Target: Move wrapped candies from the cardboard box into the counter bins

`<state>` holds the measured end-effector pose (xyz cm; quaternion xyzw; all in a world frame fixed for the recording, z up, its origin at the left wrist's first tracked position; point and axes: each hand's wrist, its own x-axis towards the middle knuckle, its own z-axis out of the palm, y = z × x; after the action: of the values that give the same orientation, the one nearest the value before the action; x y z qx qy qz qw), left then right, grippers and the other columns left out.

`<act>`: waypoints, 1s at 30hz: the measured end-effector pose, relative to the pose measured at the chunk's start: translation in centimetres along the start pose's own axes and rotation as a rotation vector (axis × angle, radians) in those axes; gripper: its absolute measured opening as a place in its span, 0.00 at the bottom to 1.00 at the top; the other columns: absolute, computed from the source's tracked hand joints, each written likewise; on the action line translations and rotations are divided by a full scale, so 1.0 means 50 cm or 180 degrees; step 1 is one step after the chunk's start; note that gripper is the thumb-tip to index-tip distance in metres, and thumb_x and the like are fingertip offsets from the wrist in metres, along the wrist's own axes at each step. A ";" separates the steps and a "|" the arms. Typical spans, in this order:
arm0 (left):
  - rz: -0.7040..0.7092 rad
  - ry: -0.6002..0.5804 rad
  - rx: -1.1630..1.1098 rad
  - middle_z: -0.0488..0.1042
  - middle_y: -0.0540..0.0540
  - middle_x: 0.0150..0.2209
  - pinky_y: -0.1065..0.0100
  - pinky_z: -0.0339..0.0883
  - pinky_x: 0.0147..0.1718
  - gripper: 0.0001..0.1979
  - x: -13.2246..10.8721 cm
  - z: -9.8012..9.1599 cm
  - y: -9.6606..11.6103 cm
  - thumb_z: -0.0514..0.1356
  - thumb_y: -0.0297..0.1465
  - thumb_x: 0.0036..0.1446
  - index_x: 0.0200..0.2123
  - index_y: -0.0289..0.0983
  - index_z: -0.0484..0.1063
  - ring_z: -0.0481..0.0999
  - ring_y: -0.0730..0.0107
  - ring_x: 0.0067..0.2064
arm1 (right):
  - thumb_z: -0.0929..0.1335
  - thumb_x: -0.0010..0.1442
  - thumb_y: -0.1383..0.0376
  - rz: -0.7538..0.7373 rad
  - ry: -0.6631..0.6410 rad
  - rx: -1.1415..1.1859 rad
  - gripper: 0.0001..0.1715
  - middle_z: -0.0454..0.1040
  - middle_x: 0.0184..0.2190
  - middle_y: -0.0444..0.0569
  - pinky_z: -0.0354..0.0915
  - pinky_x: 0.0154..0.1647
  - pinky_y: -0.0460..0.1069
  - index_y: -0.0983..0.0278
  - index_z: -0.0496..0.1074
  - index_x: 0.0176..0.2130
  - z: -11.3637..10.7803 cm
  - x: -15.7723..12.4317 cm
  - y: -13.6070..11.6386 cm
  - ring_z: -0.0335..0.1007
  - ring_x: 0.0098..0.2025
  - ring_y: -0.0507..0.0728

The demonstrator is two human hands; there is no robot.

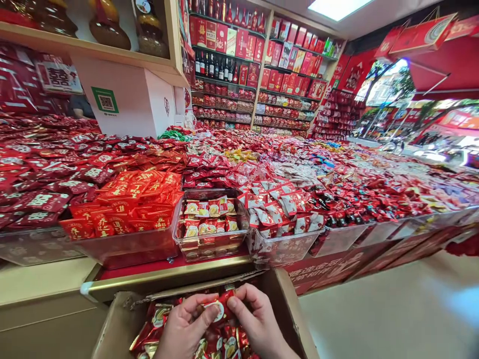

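Note:
Between my two hands is a small red candy packet (223,305) with a white round patch on its front. My left hand (187,321) pinches its left end between thumb and fingers. The other end is gripped by my right hand (256,316), thumb in front. Both hands are over an open cardboard box (290,304), which holds more red and gold wrapped packets (159,316). Past the box, a clear plastic bin (211,242) has similar gold and red packets (209,227) stacked in rows, with a gap at its back.
Bins of bright red packets (127,204) and red-and-white packets (286,204) flank the clear bin. A gold-edged counter rim (168,276) runs behind the box. A white pillar (123,99) rises among the candy heaps, and shelves (228,60) line the back wall.

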<state>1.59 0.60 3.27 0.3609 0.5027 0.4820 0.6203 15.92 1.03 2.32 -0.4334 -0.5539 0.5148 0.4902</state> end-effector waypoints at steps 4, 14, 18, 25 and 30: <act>-0.0443 0.0006 -0.0984 0.79 0.49 0.27 0.69 0.69 0.27 0.17 -0.003 0.001 -0.001 0.65 0.39 0.37 0.33 0.39 0.75 0.75 0.69 0.26 | 0.63 0.55 0.68 -0.1164 0.0019 -0.1043 0.05 0.71 0.25 0.48 0.64 0.27 0.46 0.63 0.68 0.30 -0.010 -0.007 -0.013 0.67 0.27 0.52; -0.0185 -0.0084 -0.1096 0.79 0.48 0.35 0.70 0.70 0.36 0.27 -0.014 0.009 0.045 0.64 0.29 0.42 0.47 0.39 0.61 0.76 0.67 0.38 | 0.62 0.55 0.69 -0.0816 0.0194 -0.0205 0.11 0.69 0.41 0.50 0.63 0.44 0.52 0.60 0.68 0.38 0.009 -0.026 -0.033 0.65 0.44 0.55; -0.0053 0.0007 -0.0685 0.80 0.48 0.33 0.73 0.68 0.38 0.27 -0.011 0.010 0.030 0.67 0.32 0.37 0.43 0.37 0.63 0.76 0.67 0.39 | 0.67 0.50 0.61 0.0231 0.0343 0.0562 0.13 0.71 0.33 0.49 0.65 0.36 0.49 0.64 0.66 0.37 0.022 -0.018 -0.027 0.68 0.35 0.54; 0.0167 0.0215 -0.0271 0.78 0.48 0.37 0.74 0.69 0.37 0.27 -0.012 0.009 0.008 0.67 0.33 0.35 0.43 0.39 0.66 0.74 0.67 0.41 | 0.71 0.44 0.61 0.0435 0.0322 0.1067 0.17 0.70 0.29 0.45 0.64 0.32 0.47 0.63 0.65 0.34 0.030 -0.023 0.011 0.66 0.30 0.51; 0.0453 0.0365 -0.0325 0.76 0.51 0.34 0.75 0.69 0.34 0.23 -0.023 0.002 -0.023 0.67 0.34 0.35 0.39 0.43 0.69 0.74 0.69 0.38 | 0.69 0.47 0.58 0.0674 -0.0162 0.1283 0.16 0.68 0.25 0.42 0.62 0.22 0.46 0.62 0.61 0.32 0.037 -0.041 0.040 0.63 0.20 0.48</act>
<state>1.93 -0.81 2.56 0.3355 0.4852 0.5697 0.5723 14.35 -1.08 0.14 -0.3693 -0.4034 0.6744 0.4961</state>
